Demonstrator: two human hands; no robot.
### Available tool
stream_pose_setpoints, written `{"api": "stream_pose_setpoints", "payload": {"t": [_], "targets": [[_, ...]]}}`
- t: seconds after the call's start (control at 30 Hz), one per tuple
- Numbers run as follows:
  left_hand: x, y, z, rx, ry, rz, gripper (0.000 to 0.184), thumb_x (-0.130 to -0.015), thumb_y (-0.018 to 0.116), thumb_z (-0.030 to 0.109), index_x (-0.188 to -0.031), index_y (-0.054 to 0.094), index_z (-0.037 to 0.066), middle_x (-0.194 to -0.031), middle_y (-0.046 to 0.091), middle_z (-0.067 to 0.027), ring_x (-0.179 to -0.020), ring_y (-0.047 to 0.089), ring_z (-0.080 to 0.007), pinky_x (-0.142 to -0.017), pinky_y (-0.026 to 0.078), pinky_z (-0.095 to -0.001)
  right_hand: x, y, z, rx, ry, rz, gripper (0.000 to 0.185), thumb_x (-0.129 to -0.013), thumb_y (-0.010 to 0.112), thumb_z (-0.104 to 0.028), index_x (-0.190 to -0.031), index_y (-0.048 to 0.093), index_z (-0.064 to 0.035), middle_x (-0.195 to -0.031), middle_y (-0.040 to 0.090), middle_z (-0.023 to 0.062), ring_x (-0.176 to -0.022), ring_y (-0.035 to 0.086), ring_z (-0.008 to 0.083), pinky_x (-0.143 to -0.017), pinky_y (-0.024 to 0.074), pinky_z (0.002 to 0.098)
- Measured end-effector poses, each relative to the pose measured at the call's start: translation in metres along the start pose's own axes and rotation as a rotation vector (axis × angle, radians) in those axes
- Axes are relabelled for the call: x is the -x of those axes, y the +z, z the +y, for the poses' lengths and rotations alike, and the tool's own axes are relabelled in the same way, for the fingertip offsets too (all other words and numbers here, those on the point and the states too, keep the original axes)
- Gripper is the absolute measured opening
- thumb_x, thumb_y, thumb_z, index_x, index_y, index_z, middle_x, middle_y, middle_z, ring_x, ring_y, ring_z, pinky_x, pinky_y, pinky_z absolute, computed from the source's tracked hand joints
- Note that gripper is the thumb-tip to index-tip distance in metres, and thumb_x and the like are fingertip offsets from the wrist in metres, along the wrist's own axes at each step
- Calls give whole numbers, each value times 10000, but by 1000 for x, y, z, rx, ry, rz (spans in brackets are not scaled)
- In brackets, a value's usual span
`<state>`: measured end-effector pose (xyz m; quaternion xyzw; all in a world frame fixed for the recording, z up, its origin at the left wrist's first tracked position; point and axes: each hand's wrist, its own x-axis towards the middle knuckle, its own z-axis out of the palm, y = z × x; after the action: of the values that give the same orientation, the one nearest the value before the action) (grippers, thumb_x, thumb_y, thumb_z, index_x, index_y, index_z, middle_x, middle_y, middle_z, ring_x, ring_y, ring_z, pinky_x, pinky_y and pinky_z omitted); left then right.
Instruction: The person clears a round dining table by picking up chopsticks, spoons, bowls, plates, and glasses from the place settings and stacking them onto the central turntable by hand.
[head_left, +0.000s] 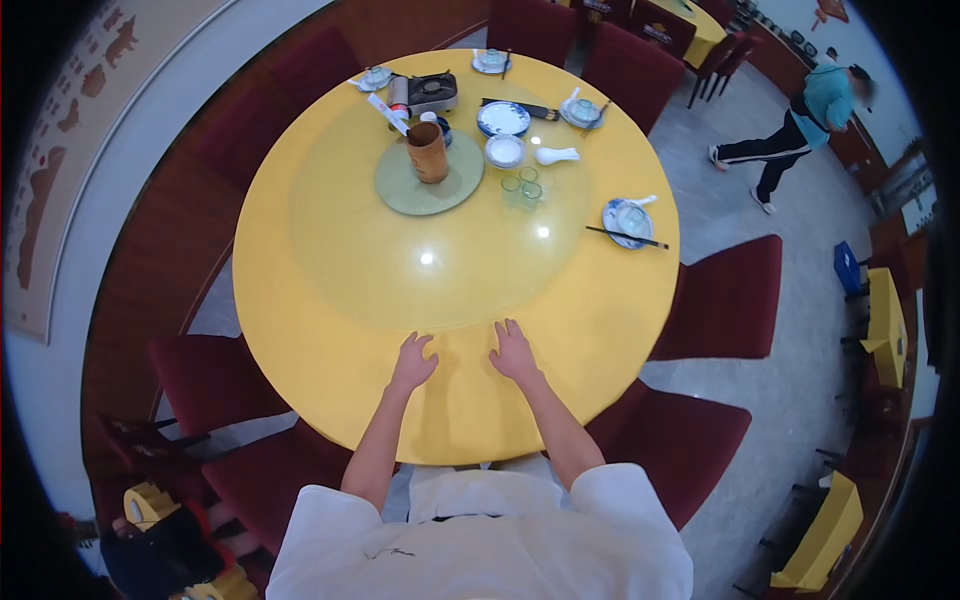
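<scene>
Both hands rest at the near edge of a glass turntable (pixel 350 270) on a round table with a yellow cloth (pixel 620 320). My left hand (pixel 413 361) has its fingers apart and holds nothing. To its right, my right hand (pixel 512 350) is also empty, with fingers spread. Farther back on the turntable, a brown cylindrical holder (pixel 427 155) stands on a round green mat (pixel 400 190). Right of it are stacked blue-rimmed plates (pixel 503 119), small bowls (pixel 505 151), white spoons (pixel 557 155) and several green-rimmed glasses (pixel 521 188).
A portable stove (pixel 432 92) sits at the back. A place setting (pixel 629 223) with chopsticks (pixel 627 237) lies at the right, and others line the far edge. Dark red chairs (pixel 725 300) surround the table. A person in teal (pixel 825 100) walks at the upper right.
</scene>
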<state>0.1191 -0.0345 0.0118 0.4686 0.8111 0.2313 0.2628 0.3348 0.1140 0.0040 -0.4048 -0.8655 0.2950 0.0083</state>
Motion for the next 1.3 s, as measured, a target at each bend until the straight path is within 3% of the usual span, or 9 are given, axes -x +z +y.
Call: {"api": "stream_pose_setpoints", "payload": {"t": [0.2,0.4,0.5,0.7,0.83,0.97,1.03,1.13,1.3], "targets": [[92,21,16,137,153,-123,304,-746,677,213,-994,660,40,-1061,640,-195,-1040,590,-341,-934,463,-419,161,11,25,-46,86,91,538,-786,619,-198,-1274,490,-11,-1308,486,220,-1232,457,359,-1003,421,423],[159,57,0,-4,331,-393,246,-737,666,197,-919,678,31,-934,670,-202,-919,630,-365,-859,501,-400,377,87,7,-323,552,230,370,-791,634,-205,-1109,631,-16,-1111,631,213,-1058,597,337,-938,469,399],[195,75,10,109,288,-337,227,-746,663,182,-912,677,28,-919,676,-201,-897,643,-346,-836,509,-395,453,115,7,-520,765,242,337,-787,641,-215,-1060,661,-19,-1022,673,198,-973,646,318,-872,505,387],[267,128,45,149,196,-684,169,-773,639,151,-880,686,28,-833,692,-129,-790,669,-223,-745,531,-346,597,169,66,-514,996,269,269,-794,637,-168,-1019,677,-27,-897,696,151,-820,675,234,-744,539,349],[312,200,4,158,-246,-713,237,-748,639,196,-879,690,5,-810,698,-126,-731,678,-219,-679,540,-351,696,212,115,-904,1201,265,246,-806,615,-140,-1020,671,-34,-868,678,104,-776,660,210,-627,540,327],[378,252,-61,-390,-289,-574,285,-729,614,214,-846,673,-39,-725,669,-180,-612,663,-295,-588,552,-373,803,212,156,-1105,1296,399,258,-824,599,-148,-1046,651,-28,-894,663,91,-755,645,203,-588,534,323],[424,246,-33,-352,-558,-698,275,-737,617,209,-838,660,-43,-775,668,-178,-621,663,-285,-547,546,-399,863,213,156,-1180,1398,402,265,-829,599,-162,-1053,643,-28,-905,659,95,-752,642,204,-585,536,330],[478,271,10,-140,-706,-691,256,-749,618,206,-821,653,-37,-780,665,-145,-609,657,-263,-511,536,-409,937,192,188,-1239,1516,346,267,-832,601,-191,-1045,639,-35,-898,650,95,-752,639,198,-579,537,336],[525,326,83,-101,-661,-732,240,-754,642,231,-782,684,-4,-743,672,-136,-624,667,-244,-547,543,-404,969,150,307,-1186,1471,313,258,-841,600,-230,-1017,632,-44,-878,640,79,-751,634,186,-580,541,331]]}}
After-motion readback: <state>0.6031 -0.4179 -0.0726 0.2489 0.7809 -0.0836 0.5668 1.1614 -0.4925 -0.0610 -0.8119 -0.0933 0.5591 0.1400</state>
